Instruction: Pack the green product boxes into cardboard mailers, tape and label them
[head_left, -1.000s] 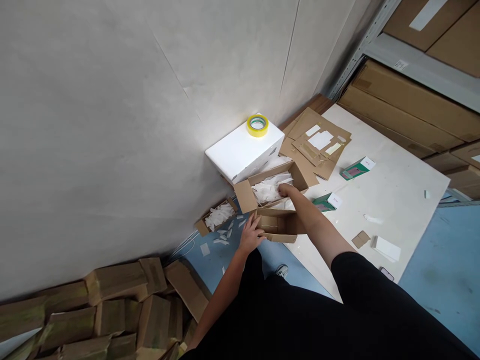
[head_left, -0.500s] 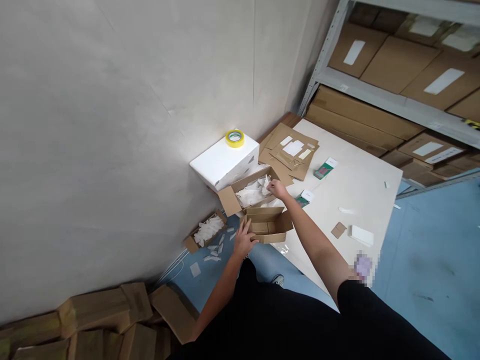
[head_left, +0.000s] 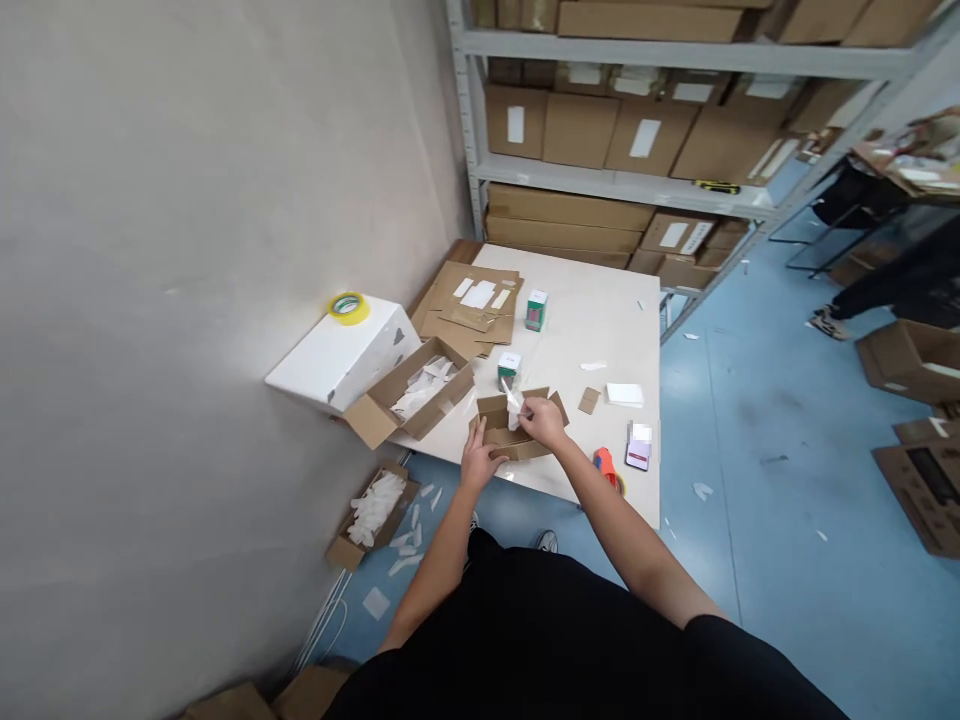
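A small cardboard box [head_left: 530, 450] with raised flaps sits at the table's near edge. My left hand [head_left: 478, 462] grips its left side, thumb along the near wall. Just over the box's opening, my right hand [head_left: 543, 422] pinches a crumpled piece of white, partly see-through packing material [head_left: 514, 408]. A longer cardboard box [head_left: 442, 408] with similar white pieces inside stands to the left. Beyond the small box is a green and white carton [head_left: 508, 368], and a second green carton [head_left: 535, 310] stands farther back.
Yellow tape [head_left: 349, 308] lies on a white box [head_left: 337, 350]. The white table [head_left: 600, 300] carries flattened cardboard [head_left: 450, 330], a phone [head_left: 638, 450] and an orange tape dispenser [head_left: 604, 466]. Boxed shelving [head_left: 615, 180] stands behind; a floor box [head_left: 375, 510] holds white scraps. Another person's leg [head_left: 885, 275] is at right.
My right hand has moved from the longer box to above the small box, bringing a white packing piece. My left hand stays on the small box. The view has turned right.
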